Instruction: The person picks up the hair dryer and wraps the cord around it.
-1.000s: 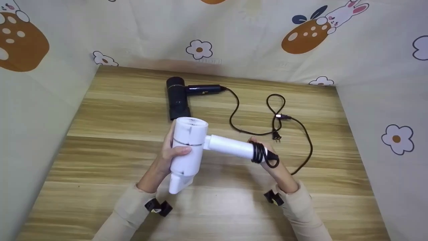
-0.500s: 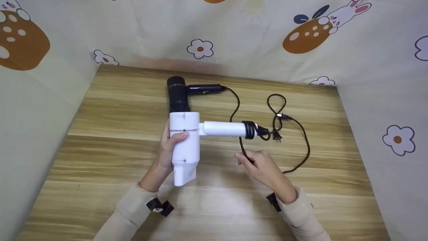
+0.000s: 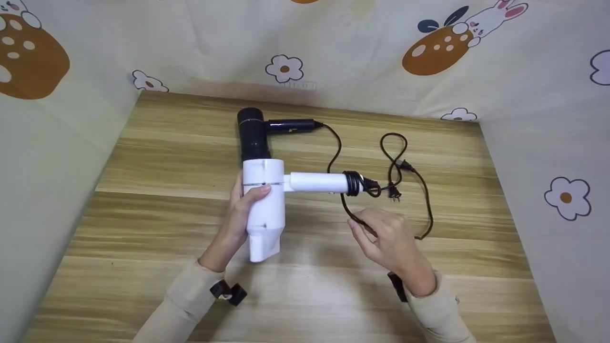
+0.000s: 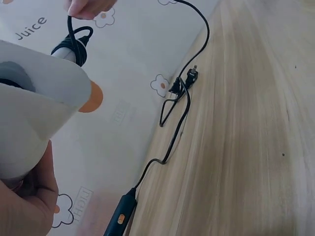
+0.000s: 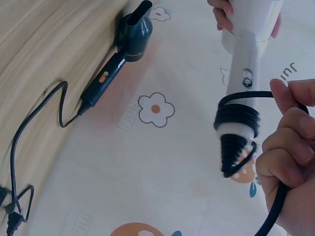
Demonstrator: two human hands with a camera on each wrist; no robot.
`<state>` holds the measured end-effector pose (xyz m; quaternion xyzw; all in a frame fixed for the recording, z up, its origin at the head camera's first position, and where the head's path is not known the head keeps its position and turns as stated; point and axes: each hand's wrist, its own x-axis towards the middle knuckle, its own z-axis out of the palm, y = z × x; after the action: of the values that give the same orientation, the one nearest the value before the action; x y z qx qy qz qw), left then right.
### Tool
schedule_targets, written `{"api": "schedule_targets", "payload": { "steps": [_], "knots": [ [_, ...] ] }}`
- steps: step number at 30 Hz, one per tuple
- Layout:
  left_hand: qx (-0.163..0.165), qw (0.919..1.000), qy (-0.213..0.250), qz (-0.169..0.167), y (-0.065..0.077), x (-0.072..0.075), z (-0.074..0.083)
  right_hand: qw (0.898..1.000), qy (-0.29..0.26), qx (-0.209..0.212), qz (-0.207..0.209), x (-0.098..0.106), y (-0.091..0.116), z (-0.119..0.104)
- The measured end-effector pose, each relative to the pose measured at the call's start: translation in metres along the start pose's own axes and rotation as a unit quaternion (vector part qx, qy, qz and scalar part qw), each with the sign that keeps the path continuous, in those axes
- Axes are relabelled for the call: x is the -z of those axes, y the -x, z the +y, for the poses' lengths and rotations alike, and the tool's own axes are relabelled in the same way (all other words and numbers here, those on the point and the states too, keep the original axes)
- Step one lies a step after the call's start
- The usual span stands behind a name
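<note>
My left hand (image 3: 237, 214) grips the barrel of a white hair dryer (image 3: 266, 207) held above the table, nozzle toward me, thumb across the near side. Its handle (image 3: 317, 182) points right, and several turns of black power cord (image 3: 352, 184) circle the handle's end. Below and right of that end, my right hand (image 3: 391, 238) pinches the cord between thumb and forefinger. In the right wrist view the cord runs from the coil (image 5: 237, 118) to the fingertips (image 5: 280, 96) and out below the curled fingers. The left palm is hidden behind the barrel.
A dark blue hair dryer (image 3: 252, 133) lies at the back of the wooden table (image 3: 157, 228), partly covered by the white one. Its cord (image 3: 339, 143) runs right toward two plugs, one dark plug (image 3: 394, 193) near the other plug (image 3: 405, 165). Patterned cloth (image 3: 333, 57) surrounds the table.
The white hair dryer rose toward the back and its handle levelled. My right hand came out from behind the handle's end, then drew the cord rightward, shifting the trailing cord on the table.
</note>
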<state>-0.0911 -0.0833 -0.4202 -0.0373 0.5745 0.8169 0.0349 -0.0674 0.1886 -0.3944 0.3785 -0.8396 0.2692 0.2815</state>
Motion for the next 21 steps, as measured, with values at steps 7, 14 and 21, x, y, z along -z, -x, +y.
{"api": "schedule_targets", "payload": {
  "steps": [7,14,21],
  "knots": [
    [-0.006,0.999,-0.041,-0.017,0.001,-0.001,0.002,0.999,0.01,0.0,0.046,0.008,-0.004,0.003],
    [0.015,0.9965,-0.068,-0.046,0.002,-0.001,0.001,0.996,0.004,-0.023,0.083,0.014,-0.01,0.007],
    [0.017,0.994,-0.074,-0.078,0.004,0.001,0.0,0.992,-0.04,-0.068,0.094,0.015,-0.014,0.009]
  ]
}}
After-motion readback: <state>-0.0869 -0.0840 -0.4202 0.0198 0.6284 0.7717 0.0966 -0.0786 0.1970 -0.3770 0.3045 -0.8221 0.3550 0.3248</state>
